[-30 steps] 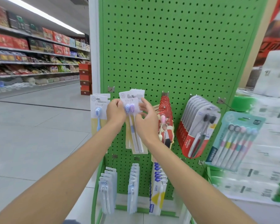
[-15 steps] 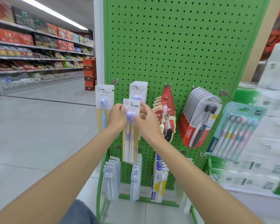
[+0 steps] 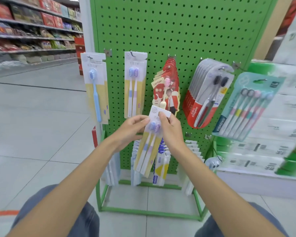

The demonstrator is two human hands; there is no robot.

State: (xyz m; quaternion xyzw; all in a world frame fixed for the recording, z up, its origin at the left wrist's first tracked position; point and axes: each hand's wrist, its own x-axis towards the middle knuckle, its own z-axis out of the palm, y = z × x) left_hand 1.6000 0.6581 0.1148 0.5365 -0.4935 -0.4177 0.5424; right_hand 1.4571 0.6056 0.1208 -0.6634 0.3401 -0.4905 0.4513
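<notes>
Both hands, left hand [image 3: 132, 129] and right hand [image 3: 171, 129], pinch the toothbrush pack [image 3: 148, 147] by its top, below the pegboard [image 3: 178, 31] hook, apparently for inspection.

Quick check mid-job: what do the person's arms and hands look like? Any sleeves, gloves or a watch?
The left forearm and right forearm are bare, with no sleeve in view. The left hand and right hand wear no gloves; no watch, band or ring shows. Blue jeans cover the knees.
</notes>
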